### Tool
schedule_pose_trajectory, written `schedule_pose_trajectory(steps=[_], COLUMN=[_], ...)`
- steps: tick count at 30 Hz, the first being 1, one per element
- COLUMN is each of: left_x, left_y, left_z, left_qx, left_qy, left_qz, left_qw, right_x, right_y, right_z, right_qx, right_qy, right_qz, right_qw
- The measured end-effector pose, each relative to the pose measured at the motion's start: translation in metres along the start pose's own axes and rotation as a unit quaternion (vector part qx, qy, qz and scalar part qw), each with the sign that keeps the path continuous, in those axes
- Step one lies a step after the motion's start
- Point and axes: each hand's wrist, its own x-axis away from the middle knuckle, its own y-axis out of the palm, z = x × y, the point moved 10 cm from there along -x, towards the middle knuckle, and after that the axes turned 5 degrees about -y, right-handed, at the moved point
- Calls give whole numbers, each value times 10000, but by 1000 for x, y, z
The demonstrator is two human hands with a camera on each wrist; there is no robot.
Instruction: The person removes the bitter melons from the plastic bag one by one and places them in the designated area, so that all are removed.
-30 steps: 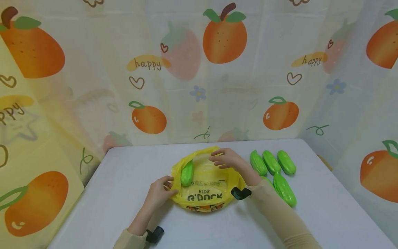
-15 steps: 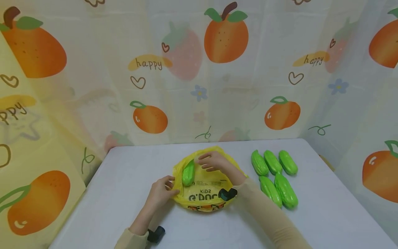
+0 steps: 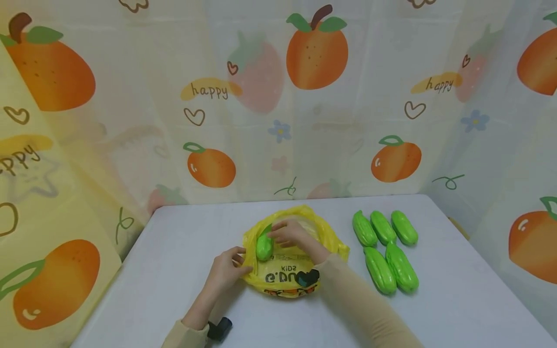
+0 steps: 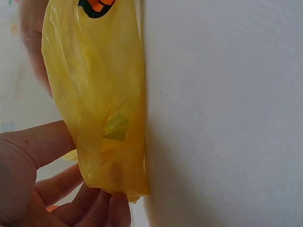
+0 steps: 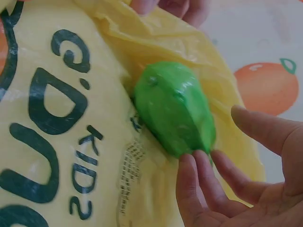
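A yellow plastic bag (image 3: 335, 239) lies on the table with its mouth spread wide, dark lettering showing inside. A glossy green toy cucumber (image 3: 263, 247) lies at the left inside it. My left hand (image 3: 226, 268) holds the bag's left edge; in the left wrist view the thumb is on one side of the yellow film, the fingers on the other. My right hand (image 3: 290, 233) reaches over the bag's mouth. In the right wrist view its fingertips (image 5: 202, 158) touch or nearly touch the end of the cucumber, while the thumb stands apart from it.
Several more green toy cucumbers (image 3: 401, 267) lie in two rows on the white table (image 3: 174, 251), right of the bag. A fruit-patterned curtain (image 3: 256, 130) hangs behind the table and along its sides.
My right hand has moved left and slightly down, from the bag's right side to the cucumber in it. My left hand stays at the bag's edge.
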Motion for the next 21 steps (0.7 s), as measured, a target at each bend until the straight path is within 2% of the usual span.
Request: schedule_pose_trajectory(steps=[7, 14, 21], left_x=[0, -1, -2], left_y=[0, 1, 1], left_z=[0, -1, -2], left_qx=[-11, -11, -59], left_qy=[-2, 3, 0], left_qz=[18, 8, 18], left_qw=[10000, 10000, 10000], right_x=[-7, -6, -5], right_y=[3, 11, 18], right_z=[9, 12, 14], right_qx=[-96, 175, 56], right_qy=[8, -46, -20], right_qz=[327, 269, 161], right_qw=[9994, 9995, 9999])
